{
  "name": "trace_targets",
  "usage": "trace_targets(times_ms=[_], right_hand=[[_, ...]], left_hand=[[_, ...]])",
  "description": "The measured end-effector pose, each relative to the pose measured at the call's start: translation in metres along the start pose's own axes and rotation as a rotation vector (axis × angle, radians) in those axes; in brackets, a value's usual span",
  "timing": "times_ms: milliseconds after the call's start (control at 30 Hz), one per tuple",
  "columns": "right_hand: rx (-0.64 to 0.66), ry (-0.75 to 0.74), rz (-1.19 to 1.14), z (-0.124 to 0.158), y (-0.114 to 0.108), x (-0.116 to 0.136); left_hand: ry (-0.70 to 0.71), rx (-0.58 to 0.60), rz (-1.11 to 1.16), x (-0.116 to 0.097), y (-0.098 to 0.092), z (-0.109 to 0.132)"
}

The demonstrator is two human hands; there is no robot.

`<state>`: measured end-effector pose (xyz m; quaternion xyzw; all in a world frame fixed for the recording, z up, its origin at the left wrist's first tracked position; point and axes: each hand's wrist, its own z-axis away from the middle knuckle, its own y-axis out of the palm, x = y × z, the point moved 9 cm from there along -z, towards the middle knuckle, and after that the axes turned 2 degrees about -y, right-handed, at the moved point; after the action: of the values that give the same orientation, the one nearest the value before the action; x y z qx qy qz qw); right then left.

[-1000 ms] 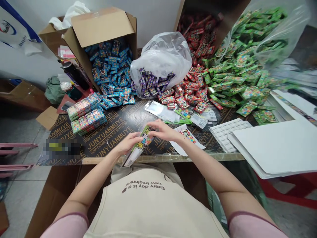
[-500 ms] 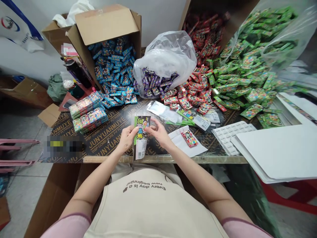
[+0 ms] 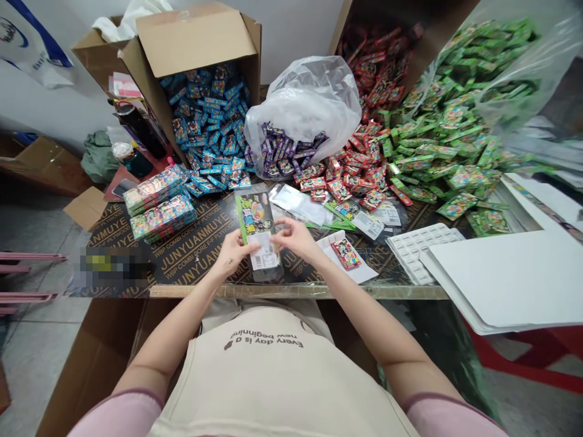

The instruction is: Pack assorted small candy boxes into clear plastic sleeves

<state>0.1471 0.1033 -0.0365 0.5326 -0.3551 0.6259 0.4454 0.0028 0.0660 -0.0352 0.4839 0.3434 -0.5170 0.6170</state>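
Note:
A clear plastic bag with a green-and-black printed top and a white barcode label [image 3: 255, 212] is held between my hands over the near edge of the table. My left hand [image 3: 233, 252] grips its left edge, the thumb lying across the front near the label. At the right edge, the thumb and fingertips of my right hand [image 3: 296, 240] pinch the bag. Just right of that hand, a small red candy box [image 3: 346, 254] lies on a white paper sheet [image 3: 364, 273]. Behind my right hand are more flat printed bags [image 3: 344, 212] with labels.
Blue boxes [image 3: 209, 133] spill from a carton [image 3: 195, 42]. Purple boxes [image 3: 282, 149] sit in a clear bag; red boxes [image 3: 355, 164] and green boxes [image 3: 423, 152] heap to the right. Wrapped stacks [image 3: 159, 212] stand left. Label sheets [image 3: 419, 252] and white boards [image 3: 505, 279] lie right.
The printed bag has turned to lean leftward at its top, and more of its clear lower part shows. My right hand has slid down to its edge near the label.

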Motion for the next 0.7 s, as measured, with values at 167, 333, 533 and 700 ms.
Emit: trace_targets(times_ms=[167,333,533,700], right_hand=[[0.223,0.165,-0.17,0.019,0.021,-0.026],[0.192,0.077,-0.157,0.015,0.01,-0.025],[-0.126,-0.158,0.026,0.007,-0.011,-0.011],[-0.076,-0.179,0.101,0.007,-0.008,-0.007]], left_hand=[[0.048,-0.021,-0.021,-0.004,-0.008,-0.009],[-0.088,0.176,0.034,0.004,0.012,-0.003],[-0.067,0.1,-0.001,0.01,0.009,-0.007],[0.023,-0.09,-0.139,0.009,-0.009,-0.012]])
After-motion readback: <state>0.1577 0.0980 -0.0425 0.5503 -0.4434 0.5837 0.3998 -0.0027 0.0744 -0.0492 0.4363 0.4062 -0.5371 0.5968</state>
